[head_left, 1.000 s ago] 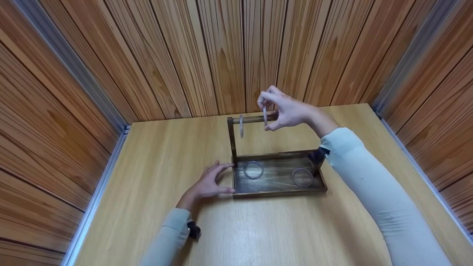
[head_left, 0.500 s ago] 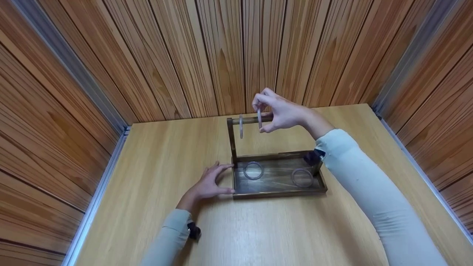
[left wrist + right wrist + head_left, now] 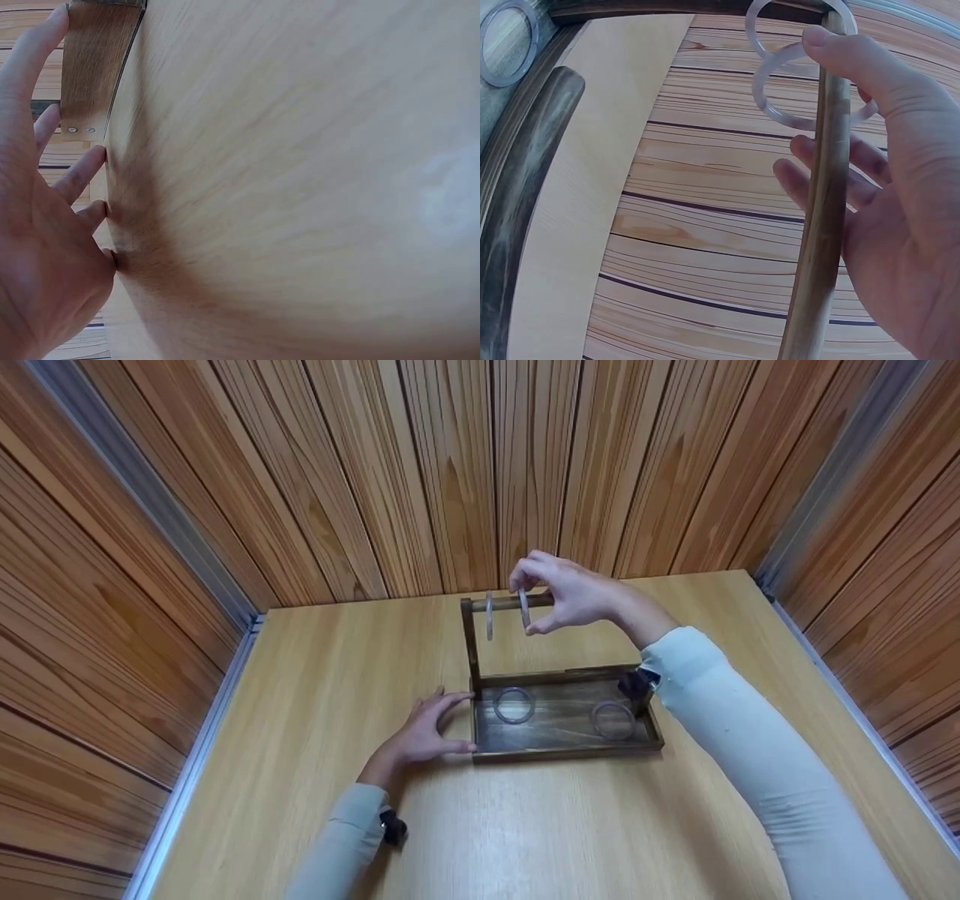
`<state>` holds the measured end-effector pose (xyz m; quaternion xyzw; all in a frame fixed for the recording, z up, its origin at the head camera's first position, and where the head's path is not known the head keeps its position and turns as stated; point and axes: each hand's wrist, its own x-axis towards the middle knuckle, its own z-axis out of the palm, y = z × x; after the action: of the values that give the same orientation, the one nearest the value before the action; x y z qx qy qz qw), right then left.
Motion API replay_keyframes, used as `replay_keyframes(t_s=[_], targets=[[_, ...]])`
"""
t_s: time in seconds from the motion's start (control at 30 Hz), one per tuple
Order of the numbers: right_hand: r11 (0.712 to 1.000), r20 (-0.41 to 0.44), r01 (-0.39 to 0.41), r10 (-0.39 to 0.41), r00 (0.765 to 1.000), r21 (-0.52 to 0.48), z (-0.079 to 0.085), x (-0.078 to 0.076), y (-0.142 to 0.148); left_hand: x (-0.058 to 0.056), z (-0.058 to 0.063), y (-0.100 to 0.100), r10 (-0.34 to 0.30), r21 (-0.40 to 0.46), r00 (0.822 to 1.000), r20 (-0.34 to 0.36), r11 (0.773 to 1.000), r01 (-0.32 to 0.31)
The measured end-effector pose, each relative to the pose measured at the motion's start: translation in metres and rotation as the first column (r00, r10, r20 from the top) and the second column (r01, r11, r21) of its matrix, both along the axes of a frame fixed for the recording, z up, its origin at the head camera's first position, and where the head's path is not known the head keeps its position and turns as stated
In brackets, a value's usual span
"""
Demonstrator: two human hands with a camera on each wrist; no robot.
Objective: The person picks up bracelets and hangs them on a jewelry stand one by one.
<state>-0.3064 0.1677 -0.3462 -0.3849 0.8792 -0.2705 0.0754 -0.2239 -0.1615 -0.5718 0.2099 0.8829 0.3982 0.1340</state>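
Observation:
My right hand (image 3: 574, 592) pinches a pale, glassy bangle (image 3: 525, 611) between thumb and fingers. The bangle stands upright around the bar (image 3: 829, 157) of a dark wooden bracelet stand, and the bar shows through its opening in the right wrist view. Left of it on the same bar hangs another bangle (image 3: 490, 616), near the left post (image 3: 471, 641). Two more, a left bangle (image 3: 514, 706) and a right bangle (image 3: 613, 720), lie flat in the stand's tray (image 3: 559, 752). My left hand (image 3: 424, 731) is spread at the tray's left end, thumb and index fingertips against it.
The stand sits on a light wooden table (image 3: 337, 675), with plank-patterned walls (image 3: 450, 472) behind and on both sides. My right forearm (image 3: 750, 742) reaches past the tray's right end. A dark wrist device (image 3: 394, 827) hangs at my left cuff.
My right hand has shifted left and slightly down, bringing its bangle along the bar nearer the hanging one. The left hand and the tray have stayed put.

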Motion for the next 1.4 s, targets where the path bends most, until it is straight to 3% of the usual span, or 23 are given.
replay_keyframes(t_s=[0.27,1.4], targets=[[0.999,-0.046,-0.028,0.030,0.999,0.038,-0.0018,0.0008,-0.0010,0.0000,0.0007,-0.0003,-0.005,0.017,1.000,0.009,1.000,0.005],[0.999,-0.032,-0.020,0.021,0.999,0.050,-0.0018,0.0000,0.0001,0.0003,0.0036,0.0023,0.005,0.007,0.999,0.032,1.000,-0.005]])
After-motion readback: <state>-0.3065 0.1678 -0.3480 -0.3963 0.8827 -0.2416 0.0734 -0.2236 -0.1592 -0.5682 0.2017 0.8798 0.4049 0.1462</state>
